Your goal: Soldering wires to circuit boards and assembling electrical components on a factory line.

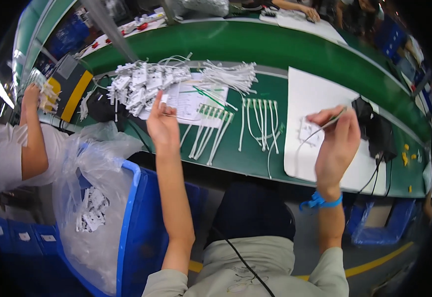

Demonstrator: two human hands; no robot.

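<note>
While raised over the green bench (275,49), right hand (336,143) pinching a thin white cable (320,129) between fingertips, above the white sheet (315,94). Left hand (162,124) open, fingers loose, reaching toward the pile of white parts (136,84), gripping nothing. Blue bin (132,222) at lower left.
</note>
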